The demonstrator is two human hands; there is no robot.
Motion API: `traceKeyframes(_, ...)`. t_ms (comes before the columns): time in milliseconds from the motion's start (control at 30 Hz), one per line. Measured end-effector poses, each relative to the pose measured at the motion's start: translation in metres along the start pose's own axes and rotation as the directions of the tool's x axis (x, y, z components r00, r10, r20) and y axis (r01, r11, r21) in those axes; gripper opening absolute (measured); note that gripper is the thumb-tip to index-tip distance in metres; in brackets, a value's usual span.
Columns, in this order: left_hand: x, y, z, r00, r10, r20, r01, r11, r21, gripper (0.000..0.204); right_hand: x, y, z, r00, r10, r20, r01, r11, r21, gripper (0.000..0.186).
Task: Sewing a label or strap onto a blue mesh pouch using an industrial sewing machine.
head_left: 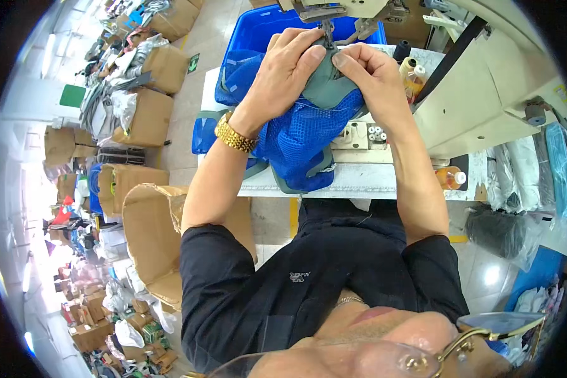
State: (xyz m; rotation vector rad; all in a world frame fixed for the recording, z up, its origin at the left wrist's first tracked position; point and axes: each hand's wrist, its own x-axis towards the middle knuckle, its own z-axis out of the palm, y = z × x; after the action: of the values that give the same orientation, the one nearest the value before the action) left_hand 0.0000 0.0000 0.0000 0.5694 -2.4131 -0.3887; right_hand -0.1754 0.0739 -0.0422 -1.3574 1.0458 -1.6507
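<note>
Blue mesh fabric (296,137) with grey-green panels sewn to it hangs over the front of the sewing machine's work surface. Its grey-green panel (329,85) lies under the needle and presser foot (327,33). My left hand (290,70) presses on the piece's left side, fingers reaching up beside the foot. On the other side, my right hand (373,74) pinches the panel's edge between thumb and fingers, close to the needle. Part of the fabric is hidden beneath both hands.
A blue plastic bin (249,28) stands behind the work surface. Thread cones (407,65) and a bottle (416,85) are right of my right hand; another bottle (448,178) lies nearer. Several bobbins (377,133) sit by the machine bed. An open cardboard box (148,239) stands at left.
</note>
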Motion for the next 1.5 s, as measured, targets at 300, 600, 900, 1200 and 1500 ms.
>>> traceKeyframes(300,-0.006,0.019,0.007,0.994,-0.040,-0.103,0.056,0.986,0.160,0.042,0.012,-0.001,-0.014,0.991,0.013,0.130,-0.029,0.992,0.124,0.018)
traceKeyframes(600,-0.007,0.023,0.004,0.996,-0.063,-0.057,0.067,0.995,0.075,0.068,0.018,0.008,-0.021,0.987,0.032,0.158,-0.051,0.992,0.116,0.020)
traceKeyframes(900,-0.006,0.026,0.003,0.996,-0.043,-0.076,0.056,0.981,0.183,0.072,0.023,0.014,-0.023,0.981,0.047,0.186,-0.091,0.968,0.235,0.019)
traceKeyframes(1200,0.000,0.023,0.008,0.991,-0.066,-0.119,0.087,0.980,0.181,0.070,0.032,0.024,-0.032,0.985,0.043,0.166,-0.076,0.977,0.202,0.022)
traceKeyframes(1500,0.004,0.021,0.007,0.989,-0.104,-0.108,0.120,0.982,0.148,0.072,0.030,0.023,-0.030,0.994,0.005,0.112,-0.024,0.985,0.171,0.019)
